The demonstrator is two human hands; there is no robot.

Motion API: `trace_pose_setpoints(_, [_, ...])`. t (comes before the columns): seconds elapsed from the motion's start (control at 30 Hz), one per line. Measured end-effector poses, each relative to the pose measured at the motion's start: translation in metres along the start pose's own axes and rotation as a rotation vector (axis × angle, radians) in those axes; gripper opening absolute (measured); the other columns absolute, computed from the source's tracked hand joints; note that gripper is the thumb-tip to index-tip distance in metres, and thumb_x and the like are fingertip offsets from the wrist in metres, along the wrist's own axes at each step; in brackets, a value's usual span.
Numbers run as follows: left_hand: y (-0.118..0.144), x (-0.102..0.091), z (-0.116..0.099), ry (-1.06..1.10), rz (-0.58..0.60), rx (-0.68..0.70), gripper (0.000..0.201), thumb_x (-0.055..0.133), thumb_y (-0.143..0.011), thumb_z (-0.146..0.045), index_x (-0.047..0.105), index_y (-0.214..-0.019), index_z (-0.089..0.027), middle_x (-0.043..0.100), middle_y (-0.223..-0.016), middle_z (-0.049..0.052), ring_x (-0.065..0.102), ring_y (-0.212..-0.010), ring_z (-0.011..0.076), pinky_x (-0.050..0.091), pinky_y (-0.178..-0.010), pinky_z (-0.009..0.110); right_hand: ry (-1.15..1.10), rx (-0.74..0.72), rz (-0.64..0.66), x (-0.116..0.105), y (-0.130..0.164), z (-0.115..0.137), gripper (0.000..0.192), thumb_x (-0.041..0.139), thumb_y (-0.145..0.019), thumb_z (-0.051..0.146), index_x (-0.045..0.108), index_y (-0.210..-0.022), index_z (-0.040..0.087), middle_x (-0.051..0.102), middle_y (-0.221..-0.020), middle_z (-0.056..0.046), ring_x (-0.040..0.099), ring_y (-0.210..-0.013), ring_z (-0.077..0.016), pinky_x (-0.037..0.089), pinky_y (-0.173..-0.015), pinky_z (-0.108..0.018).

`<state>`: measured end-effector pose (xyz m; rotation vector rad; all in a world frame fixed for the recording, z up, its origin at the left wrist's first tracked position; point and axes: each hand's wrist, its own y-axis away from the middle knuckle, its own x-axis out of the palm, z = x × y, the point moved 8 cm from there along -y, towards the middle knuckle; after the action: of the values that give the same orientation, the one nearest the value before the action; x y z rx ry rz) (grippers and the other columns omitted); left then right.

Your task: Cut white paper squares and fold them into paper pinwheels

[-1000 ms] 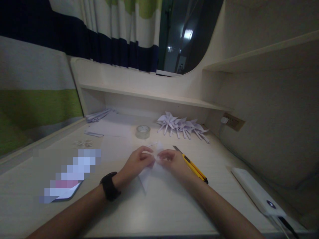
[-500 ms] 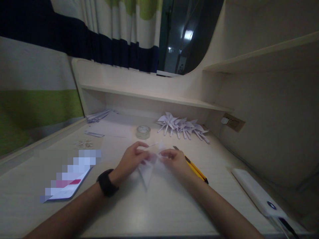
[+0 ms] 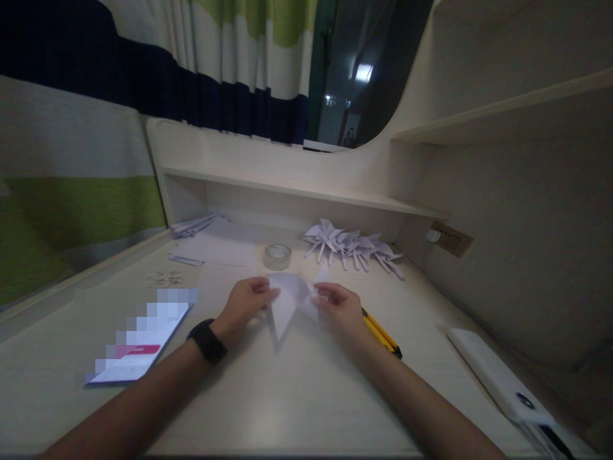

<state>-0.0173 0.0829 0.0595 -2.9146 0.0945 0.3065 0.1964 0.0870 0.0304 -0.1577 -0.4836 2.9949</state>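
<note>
While the desk point(image 3: 297, 396) lies beneath, each hand's grip, left hand point(image 3: 246, 301) and right hand point(image 3: 341, 311), pinches the folded paper point(image 3: 287, 300).

The scene is seen from one head-worn camera, directed forward and down onto the pale wooden desk point(image 3: 297, 396). Both forearms are seen close below, and the striped curtain point(image 3: 215, 70) far behind.

On the desk point(image 3: 287, 409): a tape roll point(image 3: 277, 256), folded paper shapes point(image 3: 352, 246), a yellow utility knife point(image 3: 382, 332), a phone point(image 3: 138, 348), a white power bank point(image 3: 498, 378).
</note>
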Motion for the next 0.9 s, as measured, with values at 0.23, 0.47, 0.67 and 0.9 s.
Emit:
trace_pose_setpoints(0.23, [-0.003,-0.015,-0.003,-0.323,-0.213,0.110,0.025,0.062,-0.069,-0.036,0.050,-0.055,-0.019,0.052,-0.052,-0.003,0.050,-0.053,0.0147,0.032,-0.050,0.024,-0.344,0.141,-0.063,0.000,0.001,-0.013,0.039,0.083,-0.054,0.031,0.071,-0.090,0.021,0.065,-0.080,-0.003,0.055,-0.055,-0.0112,0.040,-0.046,-0.023])
trace_pose_setpoints(0.47, [-0.004,-0.012,0.004,0.115,-0.174,0.017,0.027,0.066,-0.067,-0.036,0.060,-0.082,-0.015,0.064,-0.067,0.000,0.059,-0.060,0.0155,0.043,-0.054,0.025,-0.381,0.198,-0.002,0.005,0.004,-0.012,0.040,0.084,-0.053,0.029,0.072,-0.090,0.021,0.066,-0.079,-0.002,0.056,-0.058,-0.0118,0.041,-0.049,-0.022])
trace_pose_setpoints(0.67, [0.001,-0.020,-0.003,-0.082,-0.295,0.061,0.024,0.067,-0.069,-0.038,0.068,-0.077,-0.015,0.067,-0.071,0.002,0.060,-0.065,0.0169,0.045,-0.059,0.026,-0.401,0.151,-0.045,0.005,0.004,-0.014,0.036,0.084,-0.053,0.028,0.073,-0.087,0.022,0.066,-0.077,-0.001,0.058,-0.061,-0.0126,0.042,-0.054,-0.024])
trace_pose_setpoints(0.9, [0.012,-0.015,-0.015,-0.189,-0.411,0.190,0.040,0.072,-0.068,-0.041,0.059,-0.100,-0.020,0.069,-0.085,0.001,0.056,-0.057,0.0125,0.044,-0.054,0.023,-0.355,0.114,-0.074,0.004,0.006,-0.011,0.035,0.082,-0.057,0.031,0.072,-0.089,0.020,0.066,-0.077,-0.003,0.057,-0.060,-0.0128,0.042,-0.053,-0.025])
